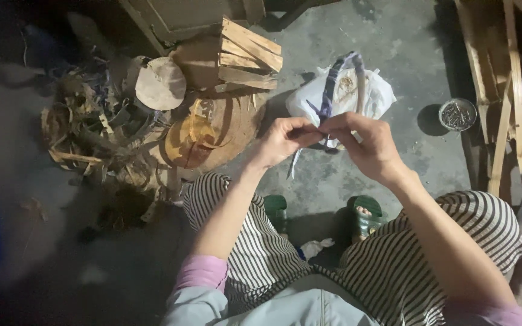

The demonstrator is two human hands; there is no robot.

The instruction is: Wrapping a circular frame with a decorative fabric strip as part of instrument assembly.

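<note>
Left hand and right hand pinch a purple strip above the white bag on the floor – best kept taut, fingertips close

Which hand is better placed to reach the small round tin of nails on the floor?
Probably the right hand: the tin of nails lies on its side, with bare floor between. The left hand would have to cross over. Both hands currently pinch the purple strip.

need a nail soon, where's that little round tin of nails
In the head view the round tin of nails sits on the concrete floor at upper right, between the white bag and the wooden slats.
</note>
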